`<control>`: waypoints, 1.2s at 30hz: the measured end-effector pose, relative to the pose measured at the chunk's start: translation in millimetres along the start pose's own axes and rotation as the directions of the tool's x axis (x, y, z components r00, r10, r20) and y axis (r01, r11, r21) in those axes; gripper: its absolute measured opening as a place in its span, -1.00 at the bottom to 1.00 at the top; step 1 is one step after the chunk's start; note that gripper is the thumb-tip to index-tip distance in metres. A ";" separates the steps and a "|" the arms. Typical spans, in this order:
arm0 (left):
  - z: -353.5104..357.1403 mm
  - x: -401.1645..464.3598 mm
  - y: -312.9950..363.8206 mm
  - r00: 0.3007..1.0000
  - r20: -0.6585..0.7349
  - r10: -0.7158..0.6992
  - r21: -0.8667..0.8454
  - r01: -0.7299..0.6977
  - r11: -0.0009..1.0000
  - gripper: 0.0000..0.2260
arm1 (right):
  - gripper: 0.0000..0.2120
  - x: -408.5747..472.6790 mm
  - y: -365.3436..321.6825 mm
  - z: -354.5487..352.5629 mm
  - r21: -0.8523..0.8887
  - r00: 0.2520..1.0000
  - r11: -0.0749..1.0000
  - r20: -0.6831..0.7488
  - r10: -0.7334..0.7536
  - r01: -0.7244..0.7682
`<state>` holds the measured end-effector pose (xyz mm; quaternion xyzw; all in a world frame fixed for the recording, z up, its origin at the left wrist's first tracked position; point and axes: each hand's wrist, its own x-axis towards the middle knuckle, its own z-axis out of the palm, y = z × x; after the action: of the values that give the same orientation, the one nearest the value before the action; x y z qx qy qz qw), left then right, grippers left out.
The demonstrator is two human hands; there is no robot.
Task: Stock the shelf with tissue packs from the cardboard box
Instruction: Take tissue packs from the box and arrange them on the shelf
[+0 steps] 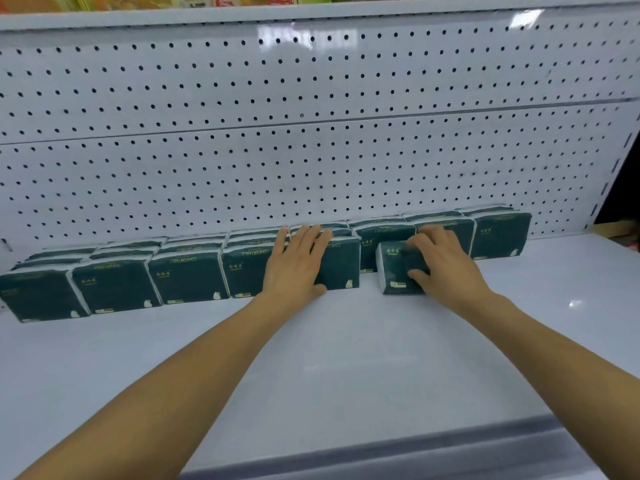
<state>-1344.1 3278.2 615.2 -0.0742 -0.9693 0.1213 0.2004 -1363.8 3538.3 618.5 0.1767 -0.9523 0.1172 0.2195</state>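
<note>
Right hand [445,263] around tissue pack [394,268]

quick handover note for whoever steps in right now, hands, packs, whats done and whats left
Left hand: open, flat on the front of a standing tissue pack in the front row.
Right hand: fingers curled round one dark green tissue pack, which stands on the white shelf just ahead of the rows.
Done: rows of packs line the pegboard back panel, deeper on the left.
Left: seat the held pack beside the left-hand one, then extend the front row rightward. The cardboard box is not in view.
</note>
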 end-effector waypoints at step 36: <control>10.5 -0.3 1.1 0.991 -0.127 -0.048 -0.106 0.035 0.994 -0.26 | -0.35 18.9 -2.6 30.8 0.626 0.934 0.740 -0.052 0.354 -0.245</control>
<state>-1348.0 3277.0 605.5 -0.0719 -0.9606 0.0617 0.2612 -1390.3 3521.3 600.5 0.0715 -0.8569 0.4662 0.2082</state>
